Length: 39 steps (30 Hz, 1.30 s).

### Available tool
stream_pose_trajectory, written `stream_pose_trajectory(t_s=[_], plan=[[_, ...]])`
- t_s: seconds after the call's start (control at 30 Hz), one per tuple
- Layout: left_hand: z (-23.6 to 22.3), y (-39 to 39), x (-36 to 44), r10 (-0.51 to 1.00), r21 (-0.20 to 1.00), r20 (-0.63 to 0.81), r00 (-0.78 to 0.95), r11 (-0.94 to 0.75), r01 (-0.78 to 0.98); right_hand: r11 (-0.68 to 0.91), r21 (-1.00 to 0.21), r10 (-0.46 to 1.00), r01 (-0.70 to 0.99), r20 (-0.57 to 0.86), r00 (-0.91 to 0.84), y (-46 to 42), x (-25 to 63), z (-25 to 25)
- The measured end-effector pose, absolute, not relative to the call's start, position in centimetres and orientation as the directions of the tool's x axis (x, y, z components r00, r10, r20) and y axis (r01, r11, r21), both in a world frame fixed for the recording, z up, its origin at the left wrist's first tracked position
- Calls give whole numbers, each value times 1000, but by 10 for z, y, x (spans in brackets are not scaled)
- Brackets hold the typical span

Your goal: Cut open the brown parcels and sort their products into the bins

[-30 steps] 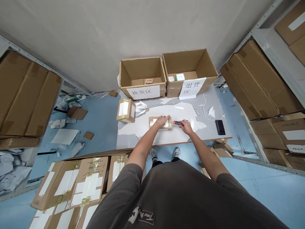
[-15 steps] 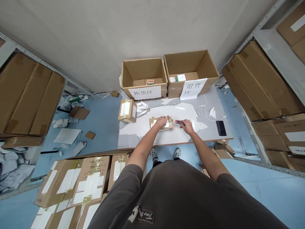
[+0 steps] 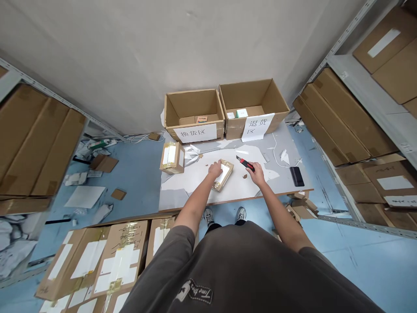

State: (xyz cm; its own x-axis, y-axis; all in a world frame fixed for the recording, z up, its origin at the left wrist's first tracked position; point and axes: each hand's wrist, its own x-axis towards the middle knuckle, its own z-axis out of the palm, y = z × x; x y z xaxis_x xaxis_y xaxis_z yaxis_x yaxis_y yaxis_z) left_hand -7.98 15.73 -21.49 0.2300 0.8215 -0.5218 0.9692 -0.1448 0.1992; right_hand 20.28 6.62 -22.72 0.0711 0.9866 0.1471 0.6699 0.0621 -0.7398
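My left hand (image 3: 215, 169) is closed on the left side of a small taped cardboard box (image 3: 224, 174) with a white label on top. The box sits askew on the white-covered table (image 3: 241, 191). In my right hand (image 3: 257, 174) is a red and black utility knife (image 3: 245, 164), its blade out and pointing up and left. The knife is held apart from the box, to its right. Between the two lies a small brown scrap (image 3: 245, 176) on the table.
At the back stand two open cartons with paper signs, the left carton (image 3: 194, 133) and the right carton (image 3: 257, 127), with small boxes inside. A taped box (image 3: 172, 158) stands at the table's left; a black phone (image 3: 296, 176) lies at the right. Large cartons (image 3: 124, 256) fill the lower left.
The small box has been turned from lying crosswise to slanting. My right hand has drawn the knife away from it, with the blade now tilted up. The view has shifted slightly.
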Motion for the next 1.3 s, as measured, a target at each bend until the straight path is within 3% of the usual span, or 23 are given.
stream_pose_trajectory(t_s=[0.17,0.23,0.3,0.37,0.47,0.57,0.7,0.83,1.1,1.3], plan=[[-220,149,-77,823,202,-567,39,93,975,17,-849,983,529,111,146,62,179,-220],[-220,145,-78,829,197,-559,16,114,974,-3,-884,985,467,78,154,60,171,-219],[-219,143,-84,862,187,-496,103,-10,982,-11,-902,985,431,65,163,59,166,-217],[-218,146,-93,844,182,-414,341,-290,939,-7,-904,981,428,77,179,58,165,-214],[-223,157,-104,597,202,-384,704,-690,695,-12,-893,975,449,89,203,56,165,-209],[-233,166,-101,418,228,-430,800,-808,544,-42,-893,971,447,68,227,50,166,-205],[-243,169,-86,426,240,-505,751,-766,596,-57,-892,964,449,68,258,45,166,-202],[-239,162,-79,524,138,-549,651,-712,689,-38,-877,955,479,109,276,47,165,-203],[-230,142,-62,787,-35,-571,233,-307,951,-50,-906,949,421,88,303,59,160,-205],[-223,140,-58,826,-124,-556,92,-192,973,-107,-946,931,307,13,365,59,166,-203]])
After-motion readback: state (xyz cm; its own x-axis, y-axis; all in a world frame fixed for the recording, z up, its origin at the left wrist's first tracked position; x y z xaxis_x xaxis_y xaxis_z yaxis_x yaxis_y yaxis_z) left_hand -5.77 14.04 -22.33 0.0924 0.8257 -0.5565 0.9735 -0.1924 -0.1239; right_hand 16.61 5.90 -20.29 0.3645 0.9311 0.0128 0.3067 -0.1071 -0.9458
